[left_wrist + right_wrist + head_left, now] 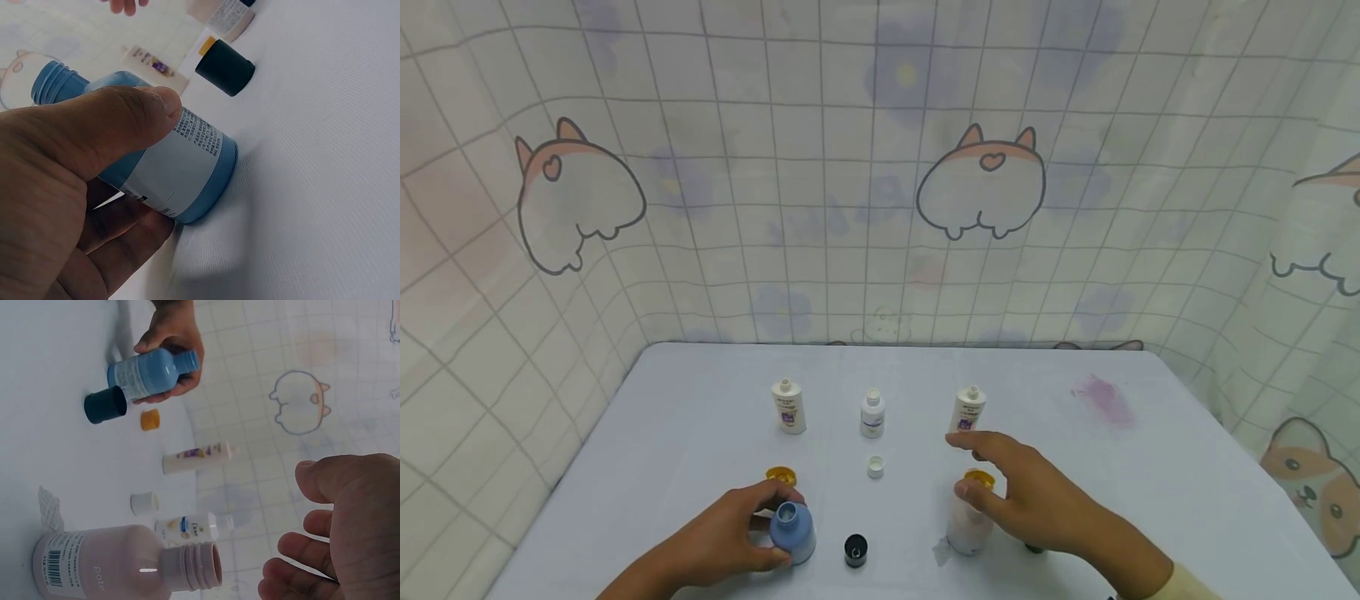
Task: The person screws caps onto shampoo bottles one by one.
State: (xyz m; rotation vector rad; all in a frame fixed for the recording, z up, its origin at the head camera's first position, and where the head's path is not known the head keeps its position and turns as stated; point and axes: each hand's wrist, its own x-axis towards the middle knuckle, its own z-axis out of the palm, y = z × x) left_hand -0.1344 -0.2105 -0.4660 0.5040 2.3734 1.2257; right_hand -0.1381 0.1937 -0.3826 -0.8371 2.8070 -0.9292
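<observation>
An uncapped blue bottle (793,540) stands at the front of the white table, and my left hand (718,533) grips it round the side with thumb and fingers. Its threaded neck (55,84) and printed label show in the left wrist view. My right hand (1045,492) hovers above an uncapped pink bottle (100,559), apart from its open mouth, with relaxed fingers and nothing held. Between the two bottles sits a dark cap (855,551), also seen as dark green (225,67) in the left wrist view.
White bottles without caps stand further back: left (789,410), middle (872,415) and right (967,407). Orange caps lie at left (781,476) and right (980,478), and a white cap (876,467) in the middle. Something dark (1035,548) is mostly hidden under my right hand.
</observation>
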